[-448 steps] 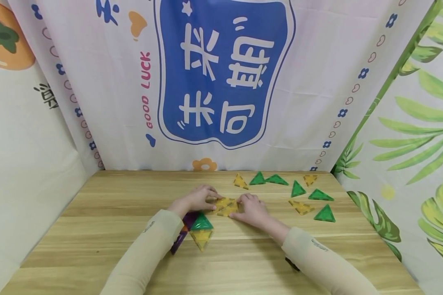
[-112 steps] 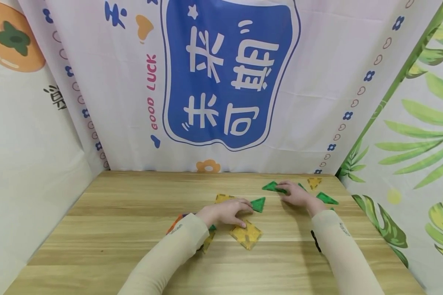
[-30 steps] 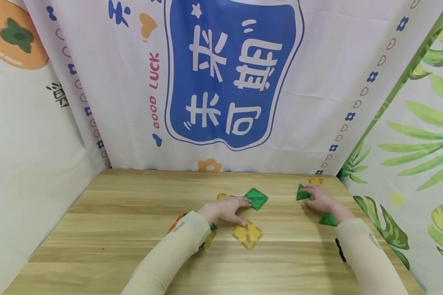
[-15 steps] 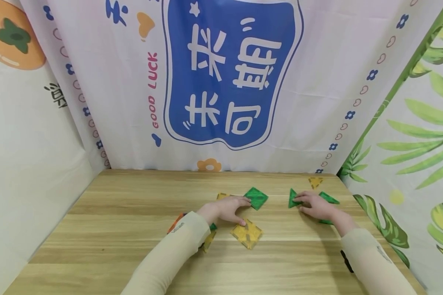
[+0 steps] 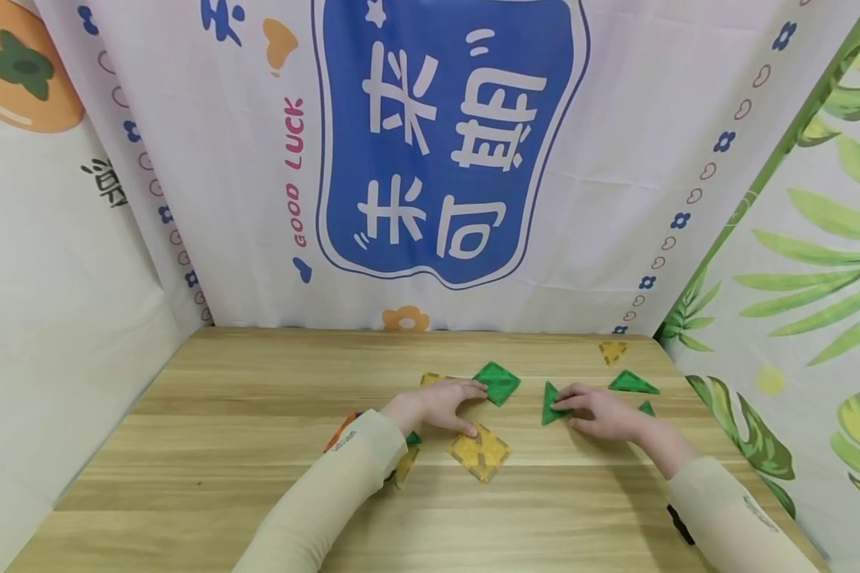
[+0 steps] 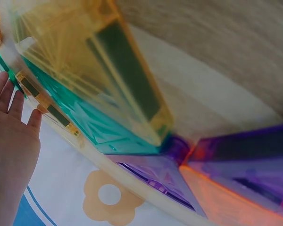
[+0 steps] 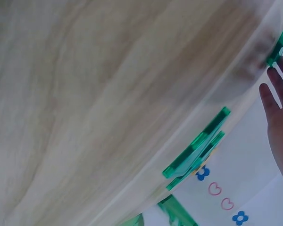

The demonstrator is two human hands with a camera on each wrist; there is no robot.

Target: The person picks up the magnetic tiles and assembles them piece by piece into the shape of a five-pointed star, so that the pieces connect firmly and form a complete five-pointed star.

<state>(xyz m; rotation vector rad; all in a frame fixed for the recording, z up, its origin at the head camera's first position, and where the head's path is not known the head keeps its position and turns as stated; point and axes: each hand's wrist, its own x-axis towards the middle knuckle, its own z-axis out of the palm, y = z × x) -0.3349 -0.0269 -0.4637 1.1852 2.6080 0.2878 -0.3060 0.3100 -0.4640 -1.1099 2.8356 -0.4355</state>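
My left hand (image 5: pixel 440 404) lies over the middle of the table, its fingertips touching a square of two green triangular magnetic tiles (image 5: pixel 498 383). Its thumb touches a yellow square of tiles (image 5: pixel 478 452). With its fingertips my right hand (image 5: pixel 605 414) presses a single green triangular tile (image 5: pixel 550 404) on the table, right of the green square; a gap separates the two. In the right wrist view the fingers of my right hand (image 7: pixel 279 101) look fairly straight at that tile (image 7: pixel 279 44). More yellow tiles (image 5: pixel 433 380) show partly behind my left hand.
Two green triangles (image 5: pixel 632 383) (image 5: pixel 647 408) and a yellow triangle (image 5: pixel 612 352) lie at the right. Beside my left sleeve is a construction of orange (image 6: pixel 217 186), purple (image 6: pixel 254 150), green and yellow tiles (image 6: pixel 132 80), partly hidden. A printed curtain (image 5: pixel 616 159) stands behind the table (image 5: pixel 258 382).
Two green triangles have come together as a square at my left fingertips. Over the last second my right hand slides another green triangle left and nearer. My left hand stays put.
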